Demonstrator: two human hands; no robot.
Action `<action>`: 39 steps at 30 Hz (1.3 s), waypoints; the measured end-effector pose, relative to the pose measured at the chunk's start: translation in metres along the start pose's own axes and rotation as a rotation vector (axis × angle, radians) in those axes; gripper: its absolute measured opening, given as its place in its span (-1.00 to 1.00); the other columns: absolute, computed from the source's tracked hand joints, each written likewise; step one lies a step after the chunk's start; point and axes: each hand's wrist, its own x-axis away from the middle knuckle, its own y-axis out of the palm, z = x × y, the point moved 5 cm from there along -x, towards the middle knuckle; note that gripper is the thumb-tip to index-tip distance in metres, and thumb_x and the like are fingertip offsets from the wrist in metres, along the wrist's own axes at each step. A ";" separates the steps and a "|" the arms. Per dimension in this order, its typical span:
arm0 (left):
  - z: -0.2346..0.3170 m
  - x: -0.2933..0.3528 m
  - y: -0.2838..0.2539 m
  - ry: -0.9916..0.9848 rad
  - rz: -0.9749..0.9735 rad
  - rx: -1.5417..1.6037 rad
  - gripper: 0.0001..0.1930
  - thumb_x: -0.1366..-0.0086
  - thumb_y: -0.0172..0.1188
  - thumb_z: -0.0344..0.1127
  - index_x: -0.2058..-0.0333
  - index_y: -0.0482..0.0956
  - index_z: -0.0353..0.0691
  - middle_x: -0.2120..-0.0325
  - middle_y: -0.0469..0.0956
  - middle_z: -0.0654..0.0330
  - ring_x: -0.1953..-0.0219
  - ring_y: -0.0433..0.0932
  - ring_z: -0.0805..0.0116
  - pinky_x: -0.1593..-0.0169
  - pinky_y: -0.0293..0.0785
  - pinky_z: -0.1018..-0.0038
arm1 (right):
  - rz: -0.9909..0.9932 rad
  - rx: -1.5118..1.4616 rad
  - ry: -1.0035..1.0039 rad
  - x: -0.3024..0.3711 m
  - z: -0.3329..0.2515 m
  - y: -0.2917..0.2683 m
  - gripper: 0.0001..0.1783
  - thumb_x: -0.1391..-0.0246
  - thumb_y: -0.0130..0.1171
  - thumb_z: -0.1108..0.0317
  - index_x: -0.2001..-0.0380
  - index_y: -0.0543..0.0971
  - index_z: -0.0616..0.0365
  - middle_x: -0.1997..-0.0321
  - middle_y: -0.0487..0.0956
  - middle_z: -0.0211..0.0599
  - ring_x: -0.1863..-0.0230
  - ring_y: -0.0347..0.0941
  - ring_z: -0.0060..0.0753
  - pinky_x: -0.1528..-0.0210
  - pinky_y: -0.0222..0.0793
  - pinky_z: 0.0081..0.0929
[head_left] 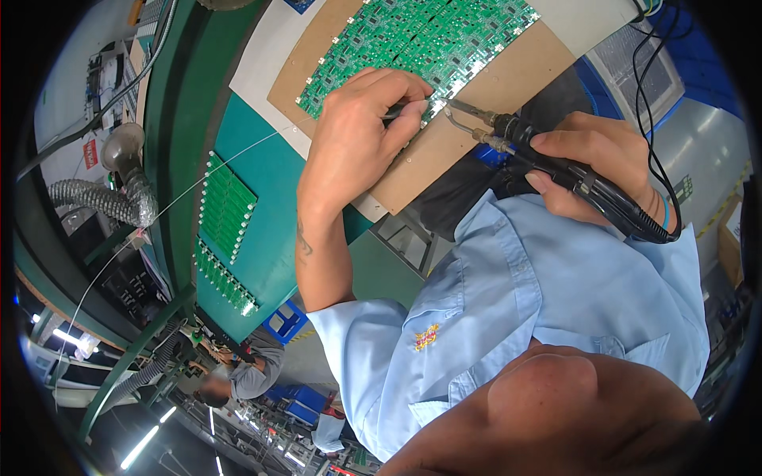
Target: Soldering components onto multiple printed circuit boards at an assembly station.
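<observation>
My right hand [597,163] is wrapped round a black soldering iron [556,163], which has a thin metal tube beside its tip. The tip meets the near edge of a large green circuit board panel [429,40], densely covered with small parts. At that same edge my left hand [361,119] is closed in a pinch, close to the tip. Something small and dark shows between its fingers, too hidden to name. The panel lies on a brown board [500,83] over a white sheet [252,59]. A thin wire [238,152] runs from the left toward my left wrist.
On the green table mat [274,206] to the left lie a circuit board panel [228,208] and a narrow board strip [222,278]. A silvery extraction hose [91,198] stands beyond the table's left edge. Black cables [647,87] hang at right. Another person [258,373] is farther off.
</observation>
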 end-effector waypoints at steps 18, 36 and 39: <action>0.002 0.001 0.003 -0.007 0.013 -0.020 -0.98 -0.24 0.31 -0.54 0.35 0.64 -0.35 0.19 0.73 0.23 0.34 0.52 0.40 0.28 0.43 0.54 | 0.002 -0.019 -0.017 0.004 -0.001 0.001 -0.60 0.13 0.46 0.46 0.16 0.63 0.33 0.51 0.58 -0.21 0.64 0.40 -0.32 0.58 0.33 -0.52; 0.001 0.025 -0.012 -0.152 0.160 0.035 -0.96 -0.23 0.27 -0.55 0.34 0.62 -0.31 0.27 0.68 0.21 0.36 0.51 0.31 0.26 0.45 0.46 | 0.097 0.016 -0.010 0.000 -0.010 -0.006 -0.61 0.20 0.47 0.52 0.18 0.71 0.26 0.50 0.61 -0.28 0.67 0.32 -0.43 0.62 0.24 -0.56; -0.005 0.033 -0.010 -0.152 0.153 0.026 -0.95 -0.21 0.29 -0.57 0.34 0.62 -0.31 0.29 0.65 0.22 0.40 0.47 0.35 0.32 0.40 0.49 | 0.097 -0.002 -0.026 0.000 -0.014 -0.001 -0.62 0.19 0.46 0.52 0.19 0.72 0.26 0.53 0.58 -0.30 0.67 0.30 -0.44 0.62 0.22 -0.56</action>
